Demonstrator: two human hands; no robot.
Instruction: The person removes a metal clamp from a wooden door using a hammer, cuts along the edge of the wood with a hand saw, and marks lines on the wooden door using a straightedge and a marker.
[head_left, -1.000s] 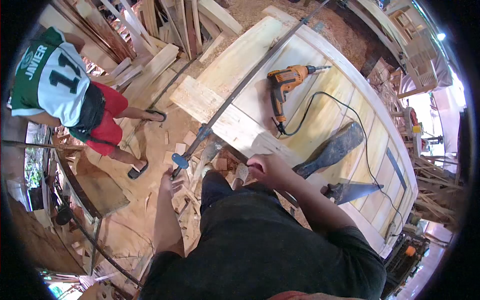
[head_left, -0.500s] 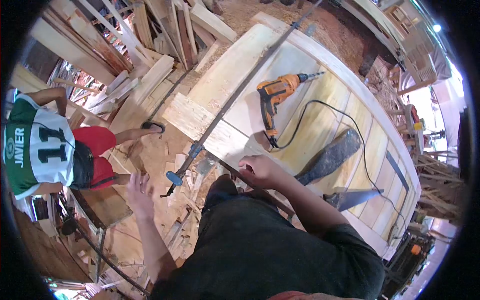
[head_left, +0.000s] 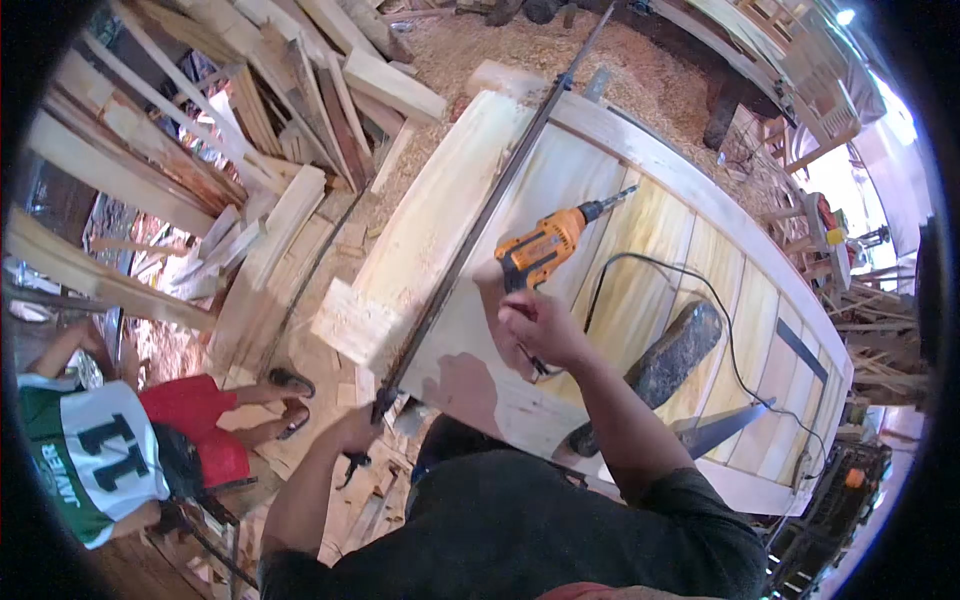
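My left hand [head_left: 360,430] is closed around the screw end of a long metal bar clamp [head_left: 470,235], which lies along the edge of a wooden panel [head_left: 590,150]. On the panel rests an orange power drill [head_left: 540,245] with a long bit in its chuck. My right hand [head_left: 545,330], fingers curled, is over the drill's handle and hides most of it; whether it grips the handle is not visible. To its right are a dark, worn, elongated block [head_left: 675,365] and a handsaw's blade [head_left: 725,430].
A black cord [head_left: 735,345] curves across the panel. A thick pale board [head_left: 440,215] lies beside the clamp. Planks [head_left: 270,235] are stacked at the left, near a person in red shorts [head_left: 195,425]. Shavings and offcuts cover the floor.
My left hand has moved from open air onto the clamp's end. My right hand has gone from the panel's near edge up over the drill handle. The view has shifted.
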